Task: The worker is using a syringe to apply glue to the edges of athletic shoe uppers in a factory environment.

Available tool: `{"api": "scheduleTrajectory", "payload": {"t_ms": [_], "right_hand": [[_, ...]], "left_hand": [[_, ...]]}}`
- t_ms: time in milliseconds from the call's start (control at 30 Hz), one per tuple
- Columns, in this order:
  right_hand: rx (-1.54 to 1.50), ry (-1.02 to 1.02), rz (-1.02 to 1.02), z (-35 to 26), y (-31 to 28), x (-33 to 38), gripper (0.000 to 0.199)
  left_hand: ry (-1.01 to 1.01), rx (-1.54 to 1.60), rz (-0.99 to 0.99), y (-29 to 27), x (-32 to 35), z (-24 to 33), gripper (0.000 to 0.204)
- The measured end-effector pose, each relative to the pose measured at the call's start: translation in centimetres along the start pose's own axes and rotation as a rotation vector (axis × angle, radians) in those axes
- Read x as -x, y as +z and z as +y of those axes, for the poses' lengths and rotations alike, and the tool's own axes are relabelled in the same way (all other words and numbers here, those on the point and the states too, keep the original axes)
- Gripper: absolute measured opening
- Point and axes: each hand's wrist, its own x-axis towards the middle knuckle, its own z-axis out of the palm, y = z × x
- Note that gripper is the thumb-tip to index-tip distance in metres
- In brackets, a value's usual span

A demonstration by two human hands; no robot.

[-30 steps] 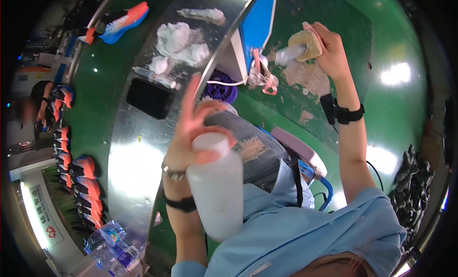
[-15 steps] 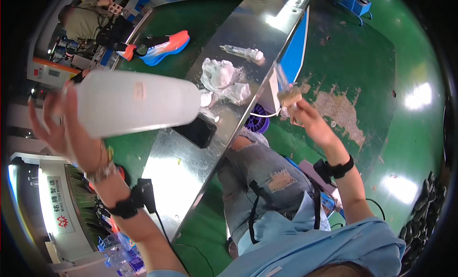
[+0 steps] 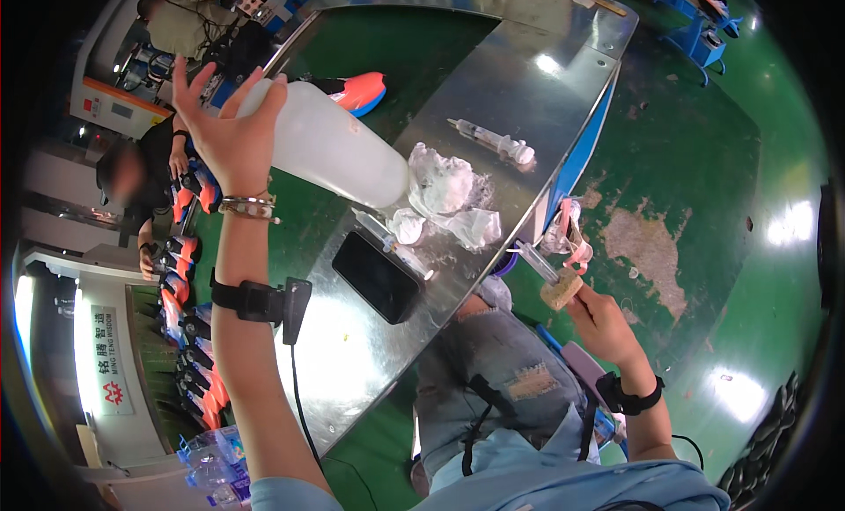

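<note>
A tall, whitish translucent plastic bottle [image 3: 339, 150] stands on the metal bench, its base beside crumpled white cloth [image 3: 440, 181]. My left hand [image 3: 233, 141] is at the bottle's top with fingers spread apart; some fingertips overlap the rim, and contact there is unclear. Off the bench's right edge, my right hand [image 3: 607, 326] pinches a tan sponge-like block [image 3: 561, 290] with a clear syringe-like tube [image 3: 537, 263] rising from it. A clear syringe [image 3: 488, 139] lies farther along the bench. Another slim syringe [image 3: 393, 245] rests beside a black phone [image 3: 377, 276].
An orange and blue shoe [image 3: 363, 94] sits partly behind the bottle. At left, a co-worker's hand [image 3: 179, 165] touches one of several shoes in a row. Plastic bottles [image 3: 216, 471] stand at lower left. A pink and white crumpled thing [image 3: 576, 238] is beyond my right hand.
The view has shifted, showing the bottle smaller and farther right, with its base still by the cloth. My left hand has turned more upright over the bottle's top. My right hand keeps the tan block.
</note>
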Motion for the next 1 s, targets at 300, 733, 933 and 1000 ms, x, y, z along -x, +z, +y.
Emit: {"api": "scheduleTrajectory", "payload": {"t_ms": [300, 733, 933, 1000], "right_hand": [[-0.021, -0.053, 0.162, 1.1, 0.3, -1.1, 0.018], [0.029, 0.002, 0.085, -0.5, 1.0, -0.7, 0.021], [-0.03, 0.043, 0.105, -1.0, 1.7, 0.1, 0.023], [-0.009, 0.029, 0.096, -1.1, 1.8, 0.2, 0.024]], "left_hand": [[0.374, -0.26, -0.01, -1.3, 0.5, 0.9, 0.095], [0.53, -0.098, -0.871, 3.3, 14.4, 4.0, 0.029], [0.563, -0.058, -0.974, 5.1, 15.8, 1.5, 0.013], [0.531, 0.012, -0.916, 4.8, 15.9, 1.7, 0.009]]}}
